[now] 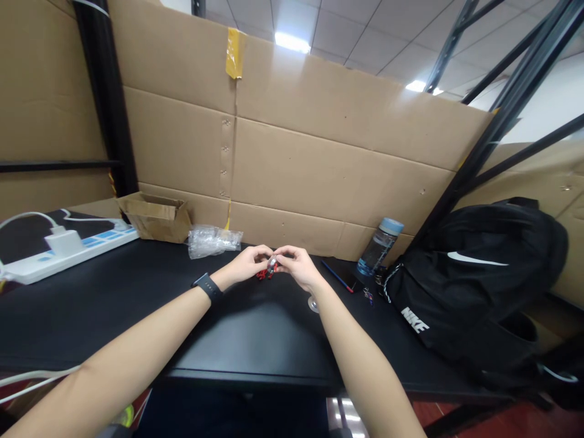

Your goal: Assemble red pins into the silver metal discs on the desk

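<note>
My left hand (249, 263), with a dark watch (208, 286) on its wrist, meets my right hand (296, 266) above the black table. Fingers of both are pinched around a small shiny round piece (272, 263); its exact kind is too small to make out. Just below the fingertips are small red pieces (261, 275), partly covered by the hands. Beside my right wrist lies a clear round ring-like item (312, 303), half hidden by the forearm.
Behind the hands are crumpled clear plastic wrap (214, 241) and an open cardboard box (157, 219). A power strip (68, 258) lies left. To the right stand a water bottle (378, 246), a blue-and-red pen (337, 275), small trinkets (368, 295) and a black backpack (474, 292). Cardboard (319, 170) walls the back.
</note>
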Demonstrator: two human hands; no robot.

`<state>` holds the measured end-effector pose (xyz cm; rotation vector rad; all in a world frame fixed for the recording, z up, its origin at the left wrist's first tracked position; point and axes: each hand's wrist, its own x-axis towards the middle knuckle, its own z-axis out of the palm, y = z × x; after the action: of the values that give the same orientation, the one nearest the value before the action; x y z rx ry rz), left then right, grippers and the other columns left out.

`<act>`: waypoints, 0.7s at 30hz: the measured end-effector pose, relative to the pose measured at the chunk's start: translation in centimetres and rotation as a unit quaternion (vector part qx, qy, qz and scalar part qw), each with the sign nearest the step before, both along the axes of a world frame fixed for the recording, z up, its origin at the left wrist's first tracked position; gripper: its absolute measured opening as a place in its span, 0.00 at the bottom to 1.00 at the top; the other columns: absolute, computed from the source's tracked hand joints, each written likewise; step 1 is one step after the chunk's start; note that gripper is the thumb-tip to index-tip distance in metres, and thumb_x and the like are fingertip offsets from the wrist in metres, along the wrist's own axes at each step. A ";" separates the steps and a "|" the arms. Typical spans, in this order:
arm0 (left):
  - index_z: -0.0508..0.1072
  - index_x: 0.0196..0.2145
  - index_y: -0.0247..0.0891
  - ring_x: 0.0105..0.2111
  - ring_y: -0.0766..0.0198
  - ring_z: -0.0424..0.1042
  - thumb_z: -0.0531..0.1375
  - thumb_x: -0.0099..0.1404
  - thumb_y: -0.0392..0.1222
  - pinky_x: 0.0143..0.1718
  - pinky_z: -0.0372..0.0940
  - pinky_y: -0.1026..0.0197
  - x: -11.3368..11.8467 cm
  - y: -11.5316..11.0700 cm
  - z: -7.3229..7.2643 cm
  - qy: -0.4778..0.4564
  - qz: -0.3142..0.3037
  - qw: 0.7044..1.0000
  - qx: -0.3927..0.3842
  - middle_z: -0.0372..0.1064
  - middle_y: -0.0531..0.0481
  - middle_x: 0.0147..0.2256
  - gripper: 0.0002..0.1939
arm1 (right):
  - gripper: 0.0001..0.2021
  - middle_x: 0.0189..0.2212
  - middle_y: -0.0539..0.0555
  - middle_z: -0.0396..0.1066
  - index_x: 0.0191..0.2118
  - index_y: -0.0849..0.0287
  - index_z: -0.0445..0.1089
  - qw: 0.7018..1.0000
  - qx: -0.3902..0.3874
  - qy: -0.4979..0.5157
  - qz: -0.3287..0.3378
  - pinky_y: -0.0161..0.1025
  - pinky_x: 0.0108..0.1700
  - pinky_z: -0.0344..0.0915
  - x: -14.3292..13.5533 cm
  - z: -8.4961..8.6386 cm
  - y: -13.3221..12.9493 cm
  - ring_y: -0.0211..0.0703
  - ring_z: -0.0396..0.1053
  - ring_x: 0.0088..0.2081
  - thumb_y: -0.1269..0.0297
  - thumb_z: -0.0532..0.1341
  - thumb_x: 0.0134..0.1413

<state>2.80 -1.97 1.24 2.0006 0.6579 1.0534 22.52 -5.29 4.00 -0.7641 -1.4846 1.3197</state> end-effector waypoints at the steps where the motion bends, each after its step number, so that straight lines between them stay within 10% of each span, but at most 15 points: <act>1: 0.75 0.41 0.33 0.30 0.66 0.70 0.64 0.63 0.53 0.34 0.65 0.64 0.0 -0.1 0.1 -0.006 -0.009 1.000 0.004 0.72 0.47 0.36 0.19 | 0.18 0.33 0.51 0.75 0.37 0.60 0.76 1.000 -0.004 0.007 0.007 0.41 0.41 0.75 0.1 0.1 0.0 0.38 0.74 0.32 0.56 0.75 0.43; 21: 0.72 0.34 0.35 0.31 0.67 0.67 0.59 0.64 0.41 0.32 0.63 0.64 0.3 -1.0 0.7 -0.004 0.053 0.996 0.074 0.64 0.50 0.38 0.06 | 0.23 0.44 0.53 0.71 0.44 0.56 0.72 0.997 0.032 -0.063 0.022 0.41 0.39 0.76 0.0 0.5 -0.8 0.40 0.74 0.37 0.55 0.75 0.42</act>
<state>3.13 -2.98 1.99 2.1054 0.7063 1.2036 22.52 -6.12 4.45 -0.7901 -1.6450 1.2707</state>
